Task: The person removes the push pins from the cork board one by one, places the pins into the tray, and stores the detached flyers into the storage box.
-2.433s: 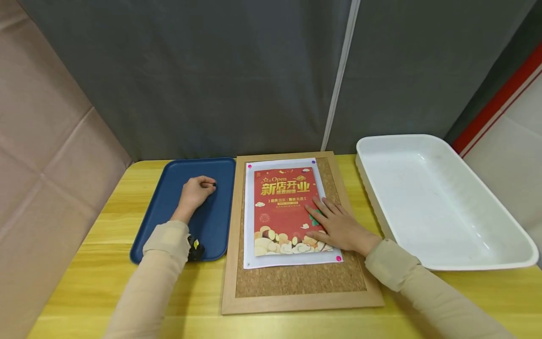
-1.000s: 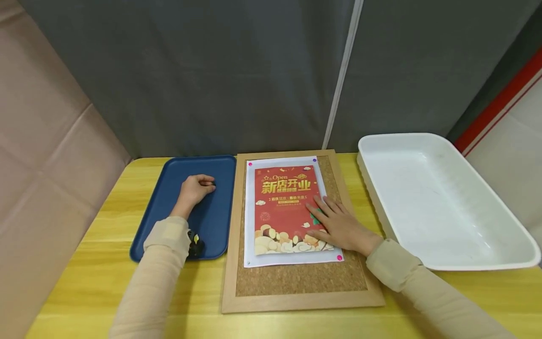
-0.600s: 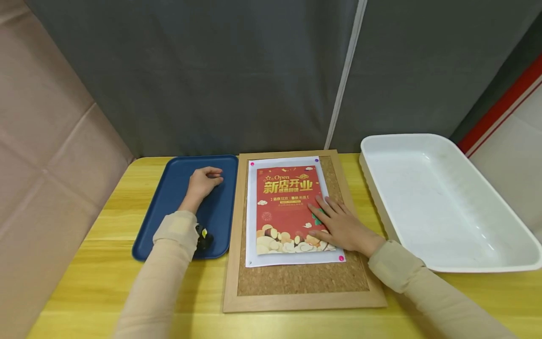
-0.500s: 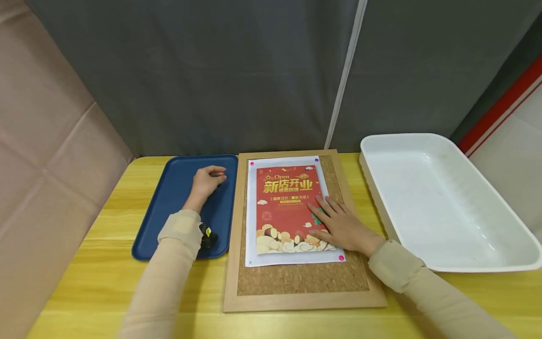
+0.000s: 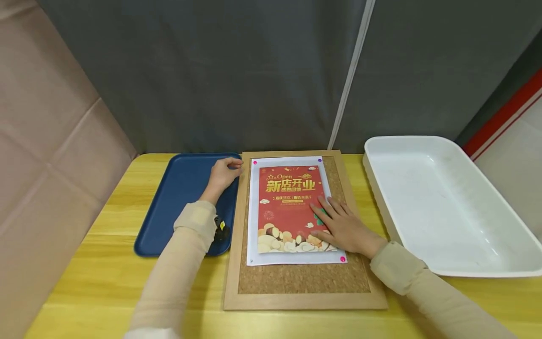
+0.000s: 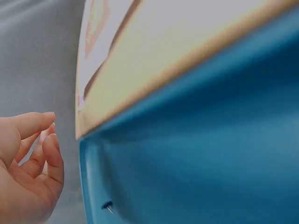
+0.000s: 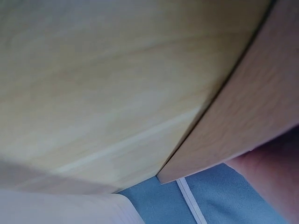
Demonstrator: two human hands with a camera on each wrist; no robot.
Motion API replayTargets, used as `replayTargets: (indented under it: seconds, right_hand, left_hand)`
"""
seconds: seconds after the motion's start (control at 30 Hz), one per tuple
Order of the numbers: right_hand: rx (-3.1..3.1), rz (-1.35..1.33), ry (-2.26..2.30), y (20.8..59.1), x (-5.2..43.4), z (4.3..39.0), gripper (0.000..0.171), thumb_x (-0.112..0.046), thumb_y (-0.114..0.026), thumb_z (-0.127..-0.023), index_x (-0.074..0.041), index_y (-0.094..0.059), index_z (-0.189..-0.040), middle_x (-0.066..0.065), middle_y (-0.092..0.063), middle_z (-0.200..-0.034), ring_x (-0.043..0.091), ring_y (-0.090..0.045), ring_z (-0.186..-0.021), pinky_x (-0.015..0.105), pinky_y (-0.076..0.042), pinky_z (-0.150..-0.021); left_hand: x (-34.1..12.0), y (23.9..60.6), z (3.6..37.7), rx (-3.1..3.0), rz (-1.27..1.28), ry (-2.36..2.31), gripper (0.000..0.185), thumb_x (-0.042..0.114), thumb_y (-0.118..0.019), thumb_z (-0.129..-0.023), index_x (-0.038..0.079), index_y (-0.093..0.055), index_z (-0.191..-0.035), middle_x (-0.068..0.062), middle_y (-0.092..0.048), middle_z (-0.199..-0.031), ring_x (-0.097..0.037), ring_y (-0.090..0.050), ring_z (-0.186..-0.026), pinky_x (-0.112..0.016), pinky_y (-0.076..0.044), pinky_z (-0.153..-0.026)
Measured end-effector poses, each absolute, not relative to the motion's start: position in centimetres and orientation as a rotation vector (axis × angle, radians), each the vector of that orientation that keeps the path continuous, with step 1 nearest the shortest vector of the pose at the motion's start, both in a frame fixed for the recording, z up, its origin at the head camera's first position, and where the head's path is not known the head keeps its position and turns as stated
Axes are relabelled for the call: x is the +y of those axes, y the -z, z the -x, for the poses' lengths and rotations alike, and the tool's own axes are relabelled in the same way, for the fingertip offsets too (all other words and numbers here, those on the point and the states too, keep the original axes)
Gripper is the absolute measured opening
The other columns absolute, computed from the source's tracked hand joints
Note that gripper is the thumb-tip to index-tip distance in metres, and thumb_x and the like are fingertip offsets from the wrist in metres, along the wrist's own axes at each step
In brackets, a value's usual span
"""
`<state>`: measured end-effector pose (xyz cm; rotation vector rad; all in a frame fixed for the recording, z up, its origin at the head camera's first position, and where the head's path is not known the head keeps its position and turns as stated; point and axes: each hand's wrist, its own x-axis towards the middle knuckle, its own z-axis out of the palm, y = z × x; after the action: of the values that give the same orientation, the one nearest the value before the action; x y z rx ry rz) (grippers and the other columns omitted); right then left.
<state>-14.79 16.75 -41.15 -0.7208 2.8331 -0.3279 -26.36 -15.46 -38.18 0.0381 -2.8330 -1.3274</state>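
My left hand (image 5: 224, 174) hovers over the boundary between the blue tray (image 5: 169, 202) and the cork board (image 5: 302, 282). Its fingers are loosely curved and the left wrist view reveals nothing between thumb and fingertips. In that view a dark pushpin (image 6: 108, 206) lies inside the tray near its edge. My right hand (image 5: 345, 226) is spread flat on the red poster (image 5: 288, 212), fingers covering its lower right side. Behind the poster is a white sheet (image 5: 296, 259), with a pink pushpin (image 5: 255, 162) and a purple pushpin (image 5: 319, 160) at its top corners.
A large white tub (image 5: 449, 207) stands to the right of the board. The yellow wooden table (image 5: 97, 282) ends at a grey curtain (image 5: 233, 80) behind. Another pink pushpin (image 5: 342, 259) sits at the sheet's lower right corner.
A small dark thing at my left fingertips earlier no longer shows there. The left hand has moved right and back, from the tray to the board's edge. My right hand stays on the poster.
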Motion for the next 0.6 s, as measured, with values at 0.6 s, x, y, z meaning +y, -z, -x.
replayTargets:
  seconds: [0.6]
  right_hand:
    - [2.819,0.707,0.300,40.8,16.6,14.7,0.079,-0.055,-0.053,-0.090,-0.014,-0.025,-0.152,0.015,-0.014,-0.161,0.043,-0.010,-0.147,0.061,-0.009,-0.118]
  left_hand:
    - [-12.8,38.6,27.8,-2.807,-0.069,1.397,0.032,0.007,-0.061,-0.091,0.001,-0.062,-0.122,-0.018,-0.065,-0.116,-0.027,-0.061,-0.096,-0.026,-0.049,-0.072]
